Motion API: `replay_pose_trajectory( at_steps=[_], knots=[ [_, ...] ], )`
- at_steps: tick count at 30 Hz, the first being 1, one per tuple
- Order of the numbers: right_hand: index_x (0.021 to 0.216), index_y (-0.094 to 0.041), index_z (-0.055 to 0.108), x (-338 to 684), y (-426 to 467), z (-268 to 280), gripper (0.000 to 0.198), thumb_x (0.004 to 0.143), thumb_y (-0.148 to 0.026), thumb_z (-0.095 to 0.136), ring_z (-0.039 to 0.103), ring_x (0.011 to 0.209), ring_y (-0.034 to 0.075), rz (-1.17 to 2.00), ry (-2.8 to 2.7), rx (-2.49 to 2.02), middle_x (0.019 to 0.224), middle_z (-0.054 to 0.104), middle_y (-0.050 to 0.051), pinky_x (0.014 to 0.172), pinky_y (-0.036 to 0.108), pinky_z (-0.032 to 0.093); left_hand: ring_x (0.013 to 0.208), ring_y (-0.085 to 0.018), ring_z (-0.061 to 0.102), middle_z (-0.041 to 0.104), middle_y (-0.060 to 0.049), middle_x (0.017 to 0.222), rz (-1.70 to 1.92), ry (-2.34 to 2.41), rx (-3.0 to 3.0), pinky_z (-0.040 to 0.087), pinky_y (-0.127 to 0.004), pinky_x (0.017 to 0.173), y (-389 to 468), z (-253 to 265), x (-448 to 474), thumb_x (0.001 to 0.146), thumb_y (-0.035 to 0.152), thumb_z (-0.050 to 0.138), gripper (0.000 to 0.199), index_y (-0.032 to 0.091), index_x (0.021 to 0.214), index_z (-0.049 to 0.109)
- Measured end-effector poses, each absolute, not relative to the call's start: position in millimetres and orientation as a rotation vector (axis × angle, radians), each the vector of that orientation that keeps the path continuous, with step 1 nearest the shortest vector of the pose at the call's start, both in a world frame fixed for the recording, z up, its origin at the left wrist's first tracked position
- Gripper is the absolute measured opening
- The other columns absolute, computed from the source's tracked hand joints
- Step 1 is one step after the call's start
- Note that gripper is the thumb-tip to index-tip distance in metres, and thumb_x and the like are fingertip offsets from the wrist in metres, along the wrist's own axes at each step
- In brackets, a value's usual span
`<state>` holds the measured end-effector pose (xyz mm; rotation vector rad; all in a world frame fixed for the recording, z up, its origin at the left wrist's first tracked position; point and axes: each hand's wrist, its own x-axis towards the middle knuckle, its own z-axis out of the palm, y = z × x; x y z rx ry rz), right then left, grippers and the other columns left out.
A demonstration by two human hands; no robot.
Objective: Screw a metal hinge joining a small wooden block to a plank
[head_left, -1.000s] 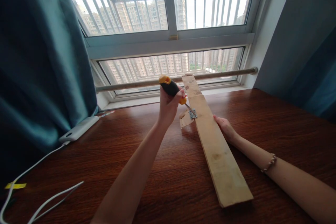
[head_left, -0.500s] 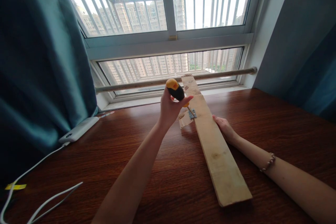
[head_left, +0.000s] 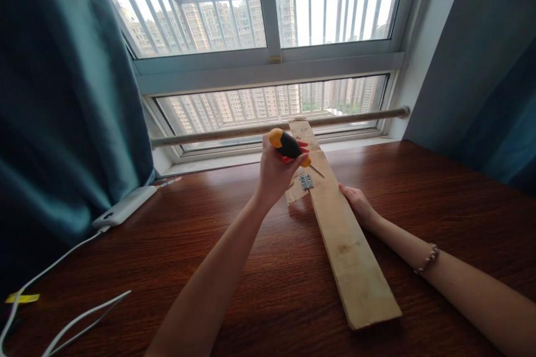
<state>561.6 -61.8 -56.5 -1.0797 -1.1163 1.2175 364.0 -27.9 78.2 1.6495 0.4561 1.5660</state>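
My left hand (head_left: 274, 170) is closed around the yellow and black handle of a screwdriver (head_left: 288, 146). The screwdriver's thin shaft slants down to the right, its tip over the long wooden board (head_left: 347, 234). Just left of the tip, a small metal hinge (head_left: 307, 181) lies across the board's left edge and a short wood piece (head_left: 295, 195). My left hand partly covers that short piece. At the board's right edge rests my right hand (head_left: 355, 201), fingertips against the wood; most of its fingers are hidden, so its grip is unclear.
The board lies on a brown wood-grain table (head_left: 176, 268), its far end near a metal rail (head_left: 355, 120) below the window. A white power strip (head_left: 125, 206) with a white cable (head_left: 58, 259) lies at left beside a blue curtain (head_left: 71, 95). A yellow tag (head_left: 23, 298) is near it.
My left hand has lifted the screwdriver off the hinge and shifted it slightly right, so its tip is now over the board. My right hand stays where it was.
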Motion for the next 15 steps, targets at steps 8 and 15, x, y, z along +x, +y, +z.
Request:
replay_pose_trajectory(
  at_steps=[8, 15],
  knots=[
    [0.093, -0.016, 0.067, 562.8, -60.8, -54.3, 0.045, 0.08, -0.054, 0.048, 0.063, 0.075, 0.024, 1.143, -1.192, -1.083, 0.087, 0.07, 0.007, 0.064, 0.034, 0.05, 0.077, -0.018, 0.063, 0.061, -0.002, 0.085, 1.528, 0.416, 1.551, 0.053, -0.032, 0.066, -31.2, 100.5, 342.4, 0.055, 0.005, 0.073, 0.046, 0.021, 0.087, 0.045],
    [0.092, -0.015, 0.067, 562.6, -61.4, -53.8, 0.043, 0.079, -0.052, 0.05, 0.063, 0.072, 0.023, 1.186, -1.153, -1.081, 0.084, 0.07, 0.008, 0.061, 0.032, 0.05, 0.074, -0.018, 0.063, 0.059, 0.0, 0.08, 1.469, 0.442, 1.606, 0.053, -0.034, 0.067, -25.4, 97.1, 341.2, 0.055, 0.006, 0.072, 0.047, 0.02, 0.091, 0.045]
  ],
)
